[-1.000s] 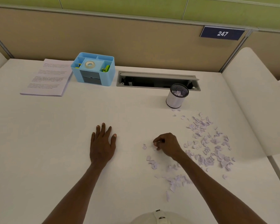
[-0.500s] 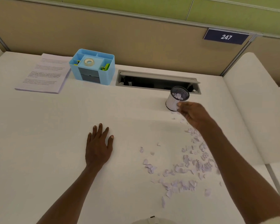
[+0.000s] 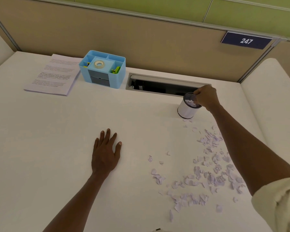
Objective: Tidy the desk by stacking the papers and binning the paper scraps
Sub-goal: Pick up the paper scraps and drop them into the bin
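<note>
A dark blue plate [image 3: 246,41] fixed to the top edge of the partition, at about one o'clock from the middle of the view, carries the white number "247". The stack of papers [image 3: 53,75] lying on the counter at about ten o'clock bears several blocks of printed lines, some heavier than others, but the print is too small to read.

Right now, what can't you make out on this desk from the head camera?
- Whether the right hand holds a scrap: its curled fingers over the mesh bin hide it.
- How full the bin is: the hand covers part of the opening.
- Text on the paper stack: too small.
- Inside the cable tray: dark.
- Scraps under the right forearm.
</note>
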`<state>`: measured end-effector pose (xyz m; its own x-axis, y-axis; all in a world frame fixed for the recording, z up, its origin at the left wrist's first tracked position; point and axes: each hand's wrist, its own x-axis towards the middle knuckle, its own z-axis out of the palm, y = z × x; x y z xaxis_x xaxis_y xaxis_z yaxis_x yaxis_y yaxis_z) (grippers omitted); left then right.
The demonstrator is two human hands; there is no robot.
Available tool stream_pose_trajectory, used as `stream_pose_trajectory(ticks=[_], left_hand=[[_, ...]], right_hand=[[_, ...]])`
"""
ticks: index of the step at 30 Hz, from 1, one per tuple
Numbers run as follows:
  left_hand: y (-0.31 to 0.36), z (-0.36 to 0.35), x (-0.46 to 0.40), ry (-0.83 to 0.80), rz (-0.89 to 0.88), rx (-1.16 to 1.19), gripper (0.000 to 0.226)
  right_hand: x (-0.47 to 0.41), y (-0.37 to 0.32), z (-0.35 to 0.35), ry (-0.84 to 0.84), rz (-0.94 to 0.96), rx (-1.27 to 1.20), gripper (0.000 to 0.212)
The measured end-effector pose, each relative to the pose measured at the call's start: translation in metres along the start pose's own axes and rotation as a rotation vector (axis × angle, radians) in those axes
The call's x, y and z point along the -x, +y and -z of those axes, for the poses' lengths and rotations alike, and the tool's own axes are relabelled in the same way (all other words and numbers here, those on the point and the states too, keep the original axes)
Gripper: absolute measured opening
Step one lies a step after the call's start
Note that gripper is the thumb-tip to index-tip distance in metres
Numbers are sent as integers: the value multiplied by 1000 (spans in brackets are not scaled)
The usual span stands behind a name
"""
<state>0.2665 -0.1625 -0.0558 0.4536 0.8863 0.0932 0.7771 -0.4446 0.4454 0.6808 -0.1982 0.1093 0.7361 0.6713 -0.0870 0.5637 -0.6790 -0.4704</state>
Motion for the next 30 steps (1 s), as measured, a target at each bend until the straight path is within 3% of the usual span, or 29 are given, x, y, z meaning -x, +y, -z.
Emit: stream_pose_trajectory(ticks=[3, 8, 10, 13, 18, 25, 30], left_hand=[[0, -1, 0, -1, -1, 1, 65], [1, 1, 0, -6, 4, -3, 65], [1, 1, 0, -8, 1, -6, 64], [1, 1, 0, 0, 2, 2, 63], [0, -1, 0, 1, -1, -7, 61], [-3, -2, 1, -10, -17, -16, 59], [-2, -3, 1, -65, -18, -64, 51]], right_hand=[[5, -4, -2, 186, 141, 112, 31], [15, -2, -9, 305, 179, 40, 15], [28, -3, -18, 270, 261, -1, 14], [59, 2, -46, 79, 391, 17, 17], [137, 28, -115, -166, 474, 70, 35], [238, 51, -151, -84, 603, 112, 31], [243, 37, -143, -79, 591, 32, 28]])
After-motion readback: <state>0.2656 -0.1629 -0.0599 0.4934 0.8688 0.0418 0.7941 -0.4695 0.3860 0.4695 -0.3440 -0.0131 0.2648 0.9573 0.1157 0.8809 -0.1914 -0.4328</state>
